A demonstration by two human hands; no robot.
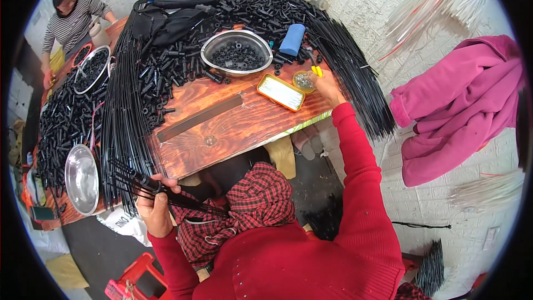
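My left hand (pixel 156 211) is closed around a bunch of thin black rods (pixel 194 204) and a black tubular fitting (pixel 149 183), off the table's near left edge. At the table's right side, my right hand (pixel 328 88) pinches a small yellow item (pixel 317 70) whose kind I cannot make out. It is right beside a round yellow dish (pixel 295 82) of small metal pieces. Next to that dish lies an orange-rimmed tray (pixel 274 101) with a white inside.
Heaped black tubular parts (pixel 261 8) surround a steel bowl (pixel 206 58) of black rings. A flat bar (pixel 200 118) lies on the wooden table (pixel 191 155). Long black rods (pixel 355 72) drape off the right side. A co-worker (pixel 75 16) sits far left. A pink jacket (pixel 461 111) hangs right.
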